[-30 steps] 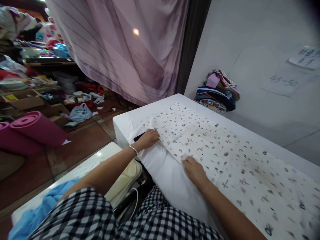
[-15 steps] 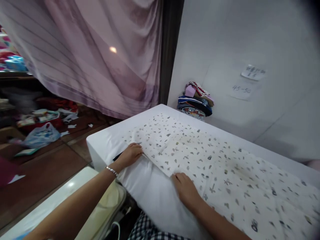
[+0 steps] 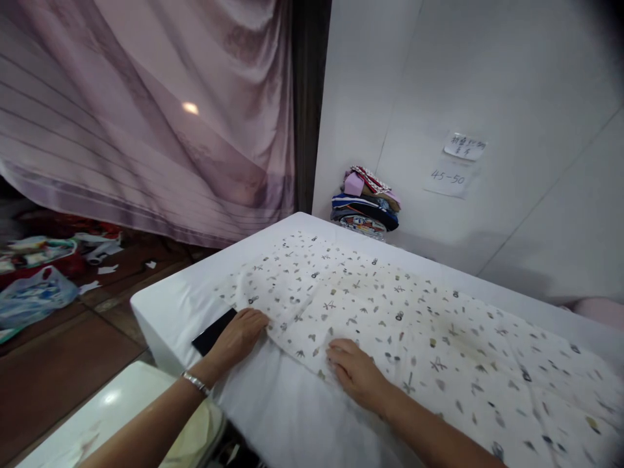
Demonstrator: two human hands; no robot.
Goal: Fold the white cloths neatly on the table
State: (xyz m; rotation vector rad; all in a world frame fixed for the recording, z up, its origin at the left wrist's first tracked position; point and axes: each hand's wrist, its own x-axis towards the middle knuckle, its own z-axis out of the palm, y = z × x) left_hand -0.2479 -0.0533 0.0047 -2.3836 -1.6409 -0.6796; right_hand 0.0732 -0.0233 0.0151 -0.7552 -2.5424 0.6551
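A white cloth (image 3: 390, 318) printed with small grey and olive motifs is spread over a white-covered table (image 3: 170, 292). My left hand (image 3: 244, 333), with a silver bracelet at the wrist, is at the cloth's near left edge, its fingers closed together on that edge; the fingertips are partly hidden. Under and beside this hand lies a flat black object (image 3: 210, 333), whose kind I cannot make out. To the right, my right hand (image 3: 358, 376) rests on top of the cloth near its front edge, fingers slightly bent and grasping nothing visible.
A pile of folded fabrics (image 3: 365, 203) stands by the white wall, under paper notes (image 3: 446, 179). A pink curtain (image 3: 219, 130) hangs behind the table. Plastic bags (image 3: 36, 296) and paper scraps lie on the floor at left. A white surface (image 3: 121, 396) is at lower left.
My right hand has shifted from the cloth's edge onto its top. The left hand stays by the edge, and more of the black object shows. The view has turned slightly right.
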